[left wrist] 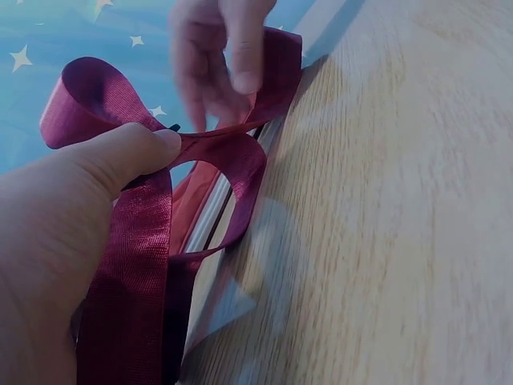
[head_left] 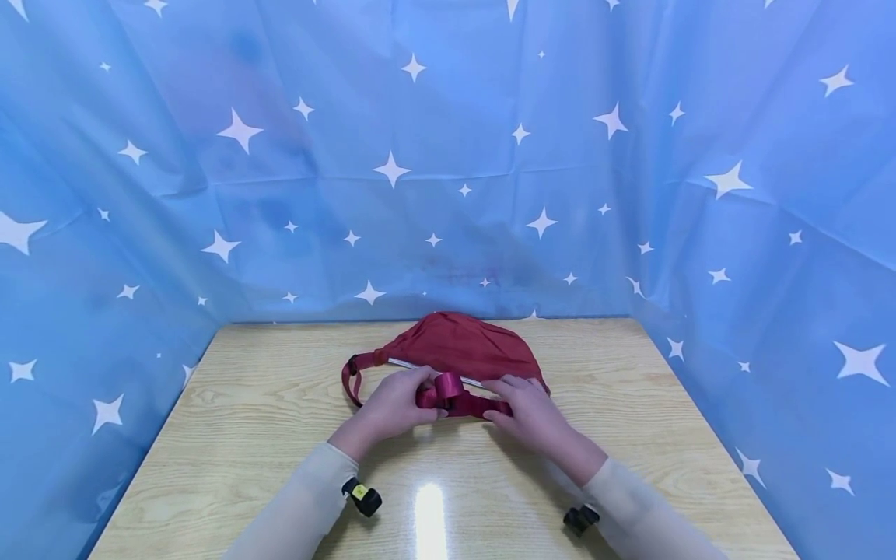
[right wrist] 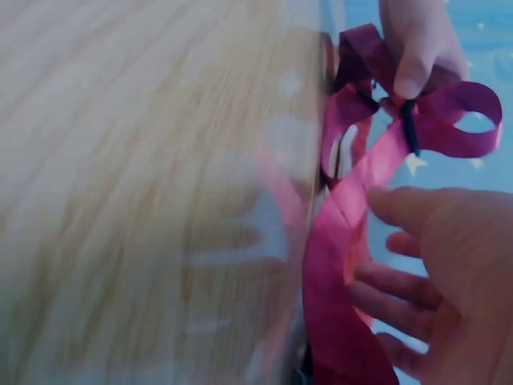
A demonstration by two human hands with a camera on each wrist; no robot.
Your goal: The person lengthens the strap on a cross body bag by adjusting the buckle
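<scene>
A dark red waist bag lies near the back of the table, a light zip line along its near side. In front of it, my left hand pinches the bag's strap between thumb and fingers at a black slider. The strap stands up in loops around that grip. My right hand is at the strap's right part, its thumb and fingers apart and loosely bent beside the webbing. Whether its fingertips touch the strap is hard to tell.
A wood-grain table carries the bag, with a bright light reflection near its front. Blue curtains with white stars enclose the back and sides. A strap loop with a black buckle lies at the bag's left end.
</scene>
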